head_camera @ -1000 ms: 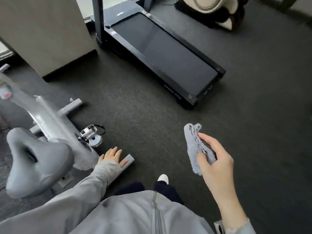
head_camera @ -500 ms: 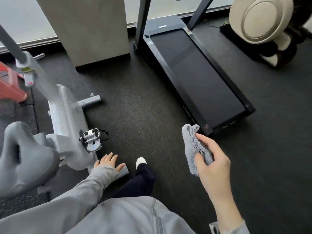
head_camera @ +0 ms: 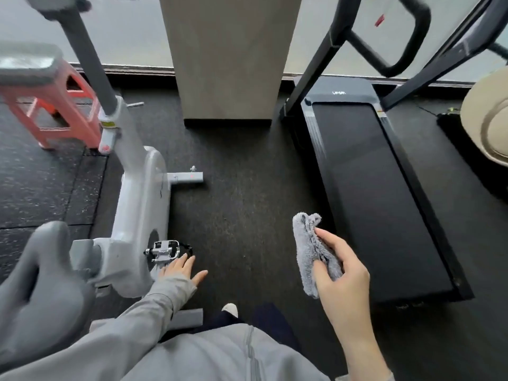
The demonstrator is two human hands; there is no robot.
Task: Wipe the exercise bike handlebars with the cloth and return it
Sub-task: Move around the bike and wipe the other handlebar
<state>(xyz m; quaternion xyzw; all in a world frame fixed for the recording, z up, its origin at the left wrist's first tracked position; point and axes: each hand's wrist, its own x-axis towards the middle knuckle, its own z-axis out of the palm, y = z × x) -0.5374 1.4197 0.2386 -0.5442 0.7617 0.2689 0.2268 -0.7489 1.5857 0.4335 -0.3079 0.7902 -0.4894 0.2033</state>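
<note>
Cloth: the grey cloth (head_camera: 310,251) is bunched up, right of centre in the lower frame, held in the air above the dark floor (head_camera: 242,215).
Right hand: the right hand (head_camera: 341,273) grips the cloth, fingers (head_camera: 328,239) and thumb curled round its lower half.
Left hand: the left hand (head_camera: 180,269) is at lower centre, fingers straight and spread, holding nothing, just beside the pedal (head_camera: 165,250).
Bike: the white exercise bike (head_camera: 137,204) stands at left; its grey seat (head_camera: 41,284) is blurred at lower left.
Around: a black treadmill (head_camera: 371,188) lies at right and a red stool (head_camera: 55,105) stands at upper left.
</note>
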